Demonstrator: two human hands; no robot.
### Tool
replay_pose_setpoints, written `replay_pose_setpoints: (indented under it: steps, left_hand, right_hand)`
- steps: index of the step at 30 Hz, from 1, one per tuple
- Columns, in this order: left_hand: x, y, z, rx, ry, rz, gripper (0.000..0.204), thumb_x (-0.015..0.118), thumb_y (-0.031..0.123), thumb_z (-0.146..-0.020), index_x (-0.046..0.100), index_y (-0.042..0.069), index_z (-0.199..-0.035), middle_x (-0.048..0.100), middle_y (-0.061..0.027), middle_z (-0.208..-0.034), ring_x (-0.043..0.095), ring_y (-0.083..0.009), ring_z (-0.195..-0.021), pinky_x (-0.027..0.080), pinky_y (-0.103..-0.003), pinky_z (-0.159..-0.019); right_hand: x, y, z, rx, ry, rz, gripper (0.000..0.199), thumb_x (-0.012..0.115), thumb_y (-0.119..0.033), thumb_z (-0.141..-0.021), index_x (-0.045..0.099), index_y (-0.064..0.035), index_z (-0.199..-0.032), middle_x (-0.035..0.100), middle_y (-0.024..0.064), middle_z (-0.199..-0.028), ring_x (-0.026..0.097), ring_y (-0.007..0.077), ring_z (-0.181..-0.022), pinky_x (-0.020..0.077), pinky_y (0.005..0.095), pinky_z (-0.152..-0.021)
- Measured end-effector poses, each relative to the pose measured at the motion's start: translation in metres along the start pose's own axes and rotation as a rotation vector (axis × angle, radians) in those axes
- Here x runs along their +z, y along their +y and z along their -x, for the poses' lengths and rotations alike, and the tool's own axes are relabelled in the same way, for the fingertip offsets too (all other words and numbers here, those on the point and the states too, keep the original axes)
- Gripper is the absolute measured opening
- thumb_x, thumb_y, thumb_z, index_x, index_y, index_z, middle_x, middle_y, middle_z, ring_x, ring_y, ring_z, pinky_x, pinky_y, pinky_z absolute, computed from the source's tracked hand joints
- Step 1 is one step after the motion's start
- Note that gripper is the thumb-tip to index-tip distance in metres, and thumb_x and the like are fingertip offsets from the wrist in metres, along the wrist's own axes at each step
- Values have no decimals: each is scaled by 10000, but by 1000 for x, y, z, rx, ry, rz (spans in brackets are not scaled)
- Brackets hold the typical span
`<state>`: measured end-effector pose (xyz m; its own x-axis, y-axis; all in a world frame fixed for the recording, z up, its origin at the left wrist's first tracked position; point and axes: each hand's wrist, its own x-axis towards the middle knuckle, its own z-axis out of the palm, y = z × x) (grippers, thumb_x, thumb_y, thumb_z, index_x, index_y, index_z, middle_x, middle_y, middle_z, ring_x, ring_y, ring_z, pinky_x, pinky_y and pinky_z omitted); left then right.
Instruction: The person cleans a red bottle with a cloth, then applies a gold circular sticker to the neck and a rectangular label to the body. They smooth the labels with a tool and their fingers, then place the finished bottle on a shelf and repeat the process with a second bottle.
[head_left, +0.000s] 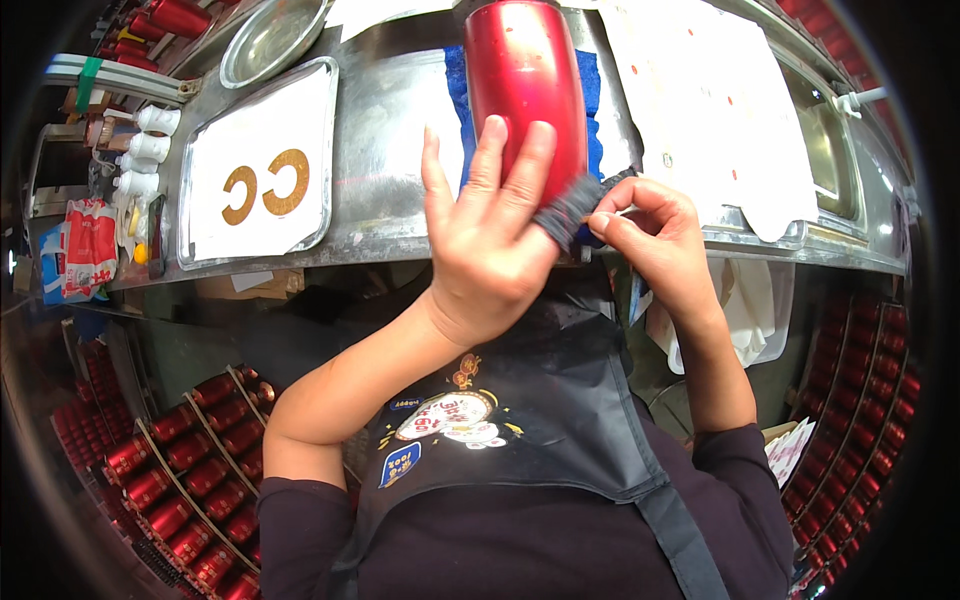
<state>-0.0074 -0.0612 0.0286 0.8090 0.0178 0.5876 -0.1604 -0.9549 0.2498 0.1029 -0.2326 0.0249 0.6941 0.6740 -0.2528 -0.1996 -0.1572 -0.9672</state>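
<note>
A glossy red metallic vessel (pixel 525 75), rounded and cylinder-like, lies lengthwise on a blue cloth (pixel 456 90) on the metal bench. My left hand (pixel 495 245) has its visible fingers stretched and spread, with fingertips over the near part of the vessel. Around one digit on its right side wraps a dark grey cloth strip (pixel 568 212), slightly blurred; whether that is the thumb or index finger is hard to tell. Just right of it, my right hand (pixel 650 225) pinches the end of the strip between thumb and fingers. The vessel's near end is hidden behind my hands and the strip.
To the left, a metal tray (pixel 330 150) holds a white sheet with two gold C-shaped pieces. A metal bowl (pixel 265 45) sits behind it, white spools (pixel 150 148) farther left. White paper (pixel 700 100) covers the right side. Racks of red cylinders (pixel 190 490) flank me below.
</note>
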Motion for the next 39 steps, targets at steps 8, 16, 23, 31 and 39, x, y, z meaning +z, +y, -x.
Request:
replay_pose_setpoints:
  steps: [8, 16, 23, 31, 39]
  left_hand:
    - [-2, -19, 34, -204, 43, 270, 637, 889, 189, -684, 672, -17, -1246, 545, -239, -1436, 534, -409, -1327, 293, -648, -1111]
    - [0, -17, 73, -186, -28, 214, 481, 851, 190, -753, 695, -8, -1162, 529, -229, -1458, 506, -424, -1349, 182, -680, -1138]
    - [2, -14, 57, -76, -3, 119, 510, 848, 142, -738, 675, 6, -1198, 503, -241, -1479, 521, -429, -1334, 183, -685, -1135]
    - [-8, -14, 62, -184, -41, 135, 388, 827, 202, -778, 731, 67, -1129, 447, -275, -1510, 481, -457, -1359, 163, -700, -1129]
    - [-8, -16, 63, -138, -97, 93, 377, 820, 202, -779, 733, 58, -1116, 430, -311, -1505, 500, -462, -1342, 177, -697, -1124]
  right_hand:
    - [17, -5, 12, 17, 91, 31, 57, 675, -31, -888, 618, -29, -881, 584, -62, -824, 455, -36, -620, 331, 149, -555]
    - [54, 4, 4, -337, 340, 407, 421, 818, -233, -811, 504, -22, -994, 498, 75, -956, 465, 128, -697, 394, 285, -591]
    - [52, 8, 3, -302, 318, 325, 347, 769, -129, -852, 488, -19, -1022, 467, 41, -984, 415, 56, -616, 344, 232, -527]
    - [41, 7, 8, -131, 213, -90, 209, 666, -49, -906, 540, -14, -1070, 487, 31, -1004, 455, 42, -643, 400, 213, -595]
    - [53, 10, 3, -352, 319, 348, 384, 779, -170, -866, 490, -24, -1072, 490, 38, -998, 413, 48, -602, 339, 221, -525]
